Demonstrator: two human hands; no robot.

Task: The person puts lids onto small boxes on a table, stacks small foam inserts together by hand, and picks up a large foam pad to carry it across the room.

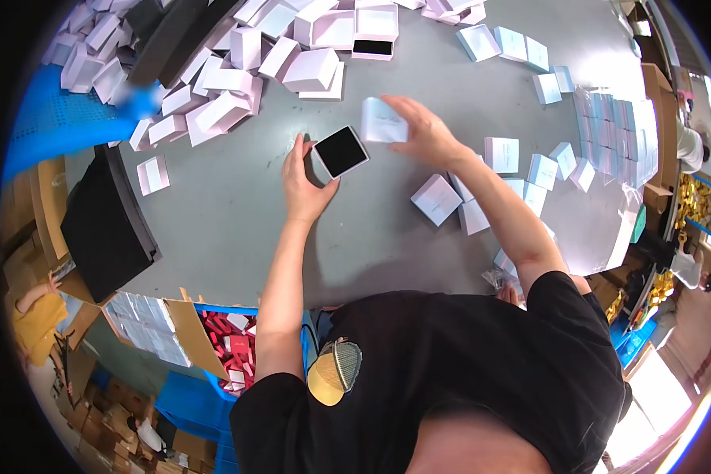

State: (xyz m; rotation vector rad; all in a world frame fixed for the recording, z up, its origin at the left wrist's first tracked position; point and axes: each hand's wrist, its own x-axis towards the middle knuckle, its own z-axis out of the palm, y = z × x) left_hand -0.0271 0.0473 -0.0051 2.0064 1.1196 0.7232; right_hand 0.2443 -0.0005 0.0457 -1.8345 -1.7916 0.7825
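My left hand (304, 189) is closed around the sides of a small white box base (317, 164) with a black insert (340, 152) showing on top. Just up and to the right of it, my right hand (428, 136) grips a pale blue box lid (383, 121), slightly blurred, between thumb and fingers. The lid is apart from the base. Beyond my right wrist lie several pale boxes with print on top, among them a closed box (436, 200) and another box (502, 155).
Many open white box parts (312, 69) are heaped at the far left, near a blue basket (63, 118). Stacks of wrapped boxes (618, 138) stand at the right. Black sheets (107, 225) lie on the left edge. Red boxes (237, 347) fill a bin below the table (221, 229).
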